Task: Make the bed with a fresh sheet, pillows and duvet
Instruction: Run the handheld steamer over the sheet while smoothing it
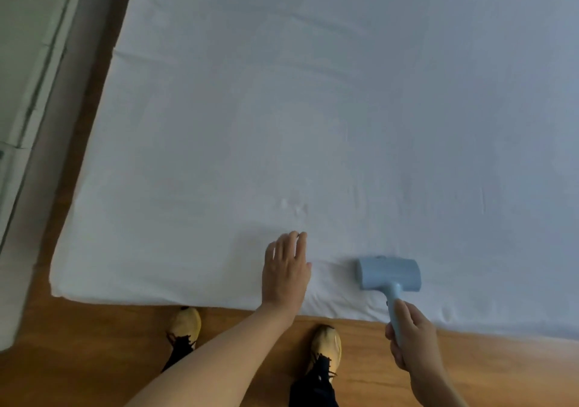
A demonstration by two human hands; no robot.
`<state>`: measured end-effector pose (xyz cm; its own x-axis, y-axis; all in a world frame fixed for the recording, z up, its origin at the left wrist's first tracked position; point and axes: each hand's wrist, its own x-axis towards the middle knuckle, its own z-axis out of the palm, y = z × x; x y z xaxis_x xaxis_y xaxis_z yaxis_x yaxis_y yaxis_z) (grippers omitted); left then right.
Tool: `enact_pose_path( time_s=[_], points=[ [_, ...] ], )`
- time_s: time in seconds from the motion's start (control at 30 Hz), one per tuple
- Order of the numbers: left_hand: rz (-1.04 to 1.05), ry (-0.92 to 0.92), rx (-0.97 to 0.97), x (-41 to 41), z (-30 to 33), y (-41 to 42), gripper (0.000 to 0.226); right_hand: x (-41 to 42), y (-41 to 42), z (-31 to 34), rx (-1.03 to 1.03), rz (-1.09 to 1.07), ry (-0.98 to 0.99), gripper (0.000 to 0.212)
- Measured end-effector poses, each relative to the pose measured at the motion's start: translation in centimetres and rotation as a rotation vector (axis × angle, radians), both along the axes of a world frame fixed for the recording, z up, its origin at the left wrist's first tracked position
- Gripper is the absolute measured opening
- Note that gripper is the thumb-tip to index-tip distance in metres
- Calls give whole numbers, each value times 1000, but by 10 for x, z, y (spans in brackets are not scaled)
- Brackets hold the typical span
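sheet (313,108) — white, spread flat over bed | faint creases — near edge w/ small wrinkles

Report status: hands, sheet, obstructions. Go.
Left hand flat on white sheet. Right hand gripping blue brush, head on sheet near edge. Faint creases; nothing else on the bed.

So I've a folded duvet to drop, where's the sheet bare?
The sheet lies bare beyond the fingertips of the left hand, out to its left edge. It is crowded only at the near edge, around that hand and the blue brush held by the right hand.
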<state>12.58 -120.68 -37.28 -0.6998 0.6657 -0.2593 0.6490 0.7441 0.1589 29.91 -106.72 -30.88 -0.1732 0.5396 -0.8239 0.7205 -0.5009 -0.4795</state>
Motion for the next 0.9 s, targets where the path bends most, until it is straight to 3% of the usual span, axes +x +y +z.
enact_pose_path(
  time_s=[0.1,0.2,0.27,0.4,0.57,0.7,0.9],
  points=[
    [-41,88,90,-33,3,-50,53,-17,-16,13,96,-37,-31,33],
    [19,170,68,-78,6,-113,52,-67,-30,33,136,-105,71,23],
    [65,160,-36,-105,8,-152,69,-119,-32,36,105,-129,147,18],
    [31,41,-192,-140,1,-205,123,-249,-17,19,58,-150,243,23],
    [50,24,-141,-139,-15,-214,125,-358,20,-6,112,-96,183,27],
    [99,4,-159,-137,-22,-208,117,-357,25,-25,27,-23,56,22],
    [118,-59,-224,-139,-20,-204,115,-284,-14,-33,11,-26,58,32]
  ],
)
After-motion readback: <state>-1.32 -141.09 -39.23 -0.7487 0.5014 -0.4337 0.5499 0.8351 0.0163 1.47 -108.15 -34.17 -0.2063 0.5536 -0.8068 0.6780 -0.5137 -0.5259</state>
